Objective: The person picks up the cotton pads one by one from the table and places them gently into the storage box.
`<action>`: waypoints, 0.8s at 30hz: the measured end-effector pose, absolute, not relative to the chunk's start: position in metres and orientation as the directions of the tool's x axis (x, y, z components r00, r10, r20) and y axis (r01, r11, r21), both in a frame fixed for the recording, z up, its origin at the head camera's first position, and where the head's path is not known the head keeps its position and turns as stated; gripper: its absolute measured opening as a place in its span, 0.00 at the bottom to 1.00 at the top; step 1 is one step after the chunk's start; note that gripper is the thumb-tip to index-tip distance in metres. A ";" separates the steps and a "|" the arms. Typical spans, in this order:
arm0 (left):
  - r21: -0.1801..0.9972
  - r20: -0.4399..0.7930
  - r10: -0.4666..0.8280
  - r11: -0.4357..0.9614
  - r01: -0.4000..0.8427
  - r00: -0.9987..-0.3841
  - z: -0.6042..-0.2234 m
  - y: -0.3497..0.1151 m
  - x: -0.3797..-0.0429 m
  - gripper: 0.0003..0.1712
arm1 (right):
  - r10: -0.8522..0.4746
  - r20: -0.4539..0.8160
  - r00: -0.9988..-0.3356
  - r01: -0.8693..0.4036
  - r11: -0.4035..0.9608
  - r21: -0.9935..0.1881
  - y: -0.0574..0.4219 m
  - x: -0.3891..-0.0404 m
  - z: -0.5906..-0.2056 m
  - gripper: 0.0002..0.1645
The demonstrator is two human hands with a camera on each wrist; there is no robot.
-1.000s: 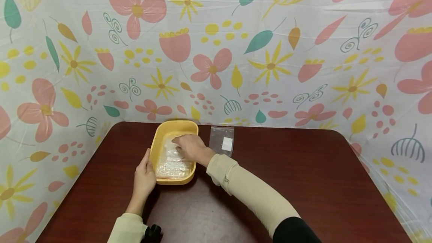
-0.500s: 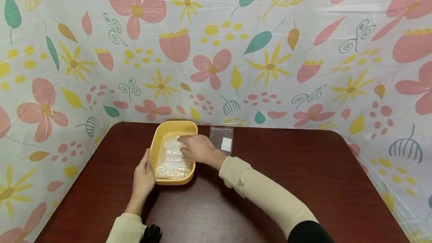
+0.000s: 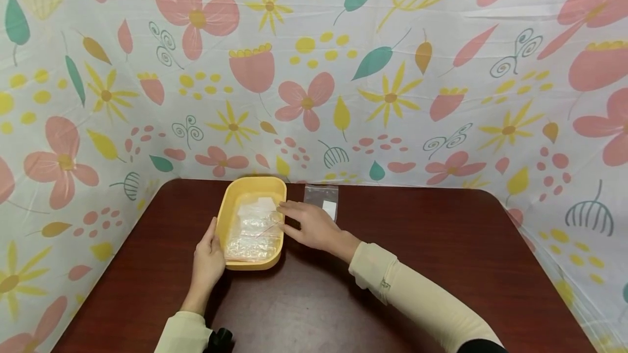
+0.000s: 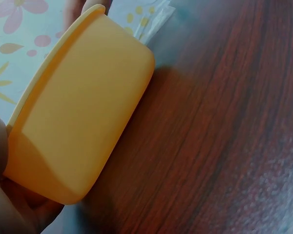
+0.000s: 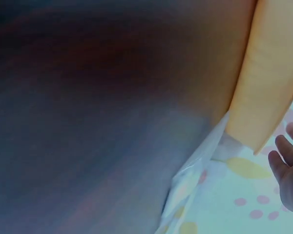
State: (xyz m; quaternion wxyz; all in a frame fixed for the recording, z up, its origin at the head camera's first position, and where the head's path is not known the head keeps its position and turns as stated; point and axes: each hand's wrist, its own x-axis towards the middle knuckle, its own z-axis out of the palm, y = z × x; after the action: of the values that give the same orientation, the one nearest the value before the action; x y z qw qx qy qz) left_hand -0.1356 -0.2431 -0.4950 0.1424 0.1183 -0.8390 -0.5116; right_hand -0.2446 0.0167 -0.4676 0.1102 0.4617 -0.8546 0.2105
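A yellow plastic tub (image 3: 222, 227) stands at the back left of the table. My left hand (image 3: 209, 256) grips its near left side; in the left wrist view the thumb lies at the rim and fingers pass behind the near end of the tub (image 4: 83, 107). Inside the tub lie clear plastic zip bags (image 3: 252, 244), layered on one another, with a white label near the far end. My right hand (image 3: 314, 225) is at the tub's right rim, fingers extended and holding nothing. In the right wrist view those fingers (image 5: 283, 153) show beside the tub wall (image 5: 266, 73).
A clear zip bag (image 3: 314, 195) with a white label lies flat on the dark wooden table (image 3: 417, 255), right of the tub and partly behind my right hand. A floral cloth (image 3: 314, 140) hangs along the table's back and sides.
My right hand has drawn back to the right from over the bags inside the tub to its right rim, uncovering the white label. My left hand keeps its grip on the tub.
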 end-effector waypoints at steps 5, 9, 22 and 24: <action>0.893 0.107 -0.341 0.445 -0.060 -0.934 -0.495 -0.242 -0.135 0.30 | -0.729 0.367 -0.577 -0.816 0.498 -0.293 0.039 -0.237 -0.474 0.32; 0.894 0.112 -0.343 0.445 -0.056 -0.933 -0.493 -0.241 -0.134 0.30 | -0.731 0.334 -0.595 -0.802 0.516 -0.301 0.055 -0.232 -0.478 0.34; 0.895 0.127 -0.337 0.445 -0.039 -0.933 -0.490 -0.240 -0.132 0.29 | -0.723 0.339 -0.602 -0.798 0.524 -0.298 0.083 -0.228 -0.483 0.33; 0.897 0.116 -0.335 0.440 -0.046 -0.935 -0.491 -0.240 -0.133 0.30 | -0.717 0.339 -0.608 -0.793 0.531 -0.299 0.084 -0.231 -0.484 0.34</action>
State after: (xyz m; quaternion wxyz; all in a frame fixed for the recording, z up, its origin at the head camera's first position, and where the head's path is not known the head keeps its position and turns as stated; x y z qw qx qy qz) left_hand -0.1327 -0.2401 -0.4913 0.1398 0.1140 -0.8370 -0.5165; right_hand -0.2306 0.0844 -0.4840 0.0874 0.4337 -0.8705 0.2155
